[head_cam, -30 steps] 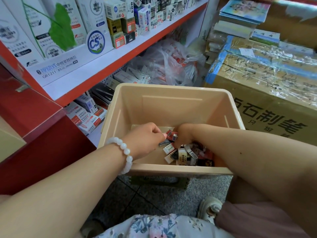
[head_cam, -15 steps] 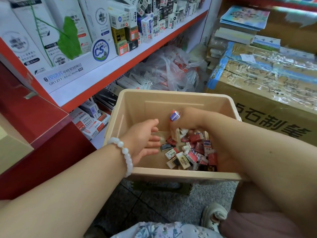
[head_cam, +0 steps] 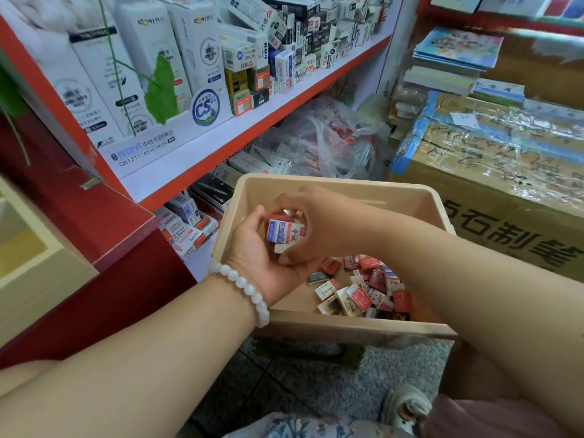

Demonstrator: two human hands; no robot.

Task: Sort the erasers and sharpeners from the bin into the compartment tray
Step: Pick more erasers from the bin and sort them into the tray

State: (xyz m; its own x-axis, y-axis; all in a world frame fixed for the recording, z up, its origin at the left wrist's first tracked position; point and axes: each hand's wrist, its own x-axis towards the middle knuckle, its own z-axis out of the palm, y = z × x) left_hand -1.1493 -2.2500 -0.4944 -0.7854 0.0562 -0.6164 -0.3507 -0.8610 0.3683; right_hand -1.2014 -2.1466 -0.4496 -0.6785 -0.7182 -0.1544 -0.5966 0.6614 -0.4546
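A beige plastic bin stands in front of me with several small wrapped erasers lying in its right half. My left hand, palm up above the bin's left side, cups a few erasers. On top of them lies a white eraser in a blue and red sleeve. My right hand reaches over from the right and pinches that eraser against the stack in my left palm. The compartment tray shows only as a pale yellow corner at the far left.
A red-edged shelf with boxes of refills and erasers runs along the left. A clear plastic bag of stock lies under it. A taped cardboard carton stands to the right, with books stacked behind it. My shoe is on the grey floor.
My right hand lifted an eraser from the bin and brought it left into my left palm. My left hand turned palm up and rose above the bin.
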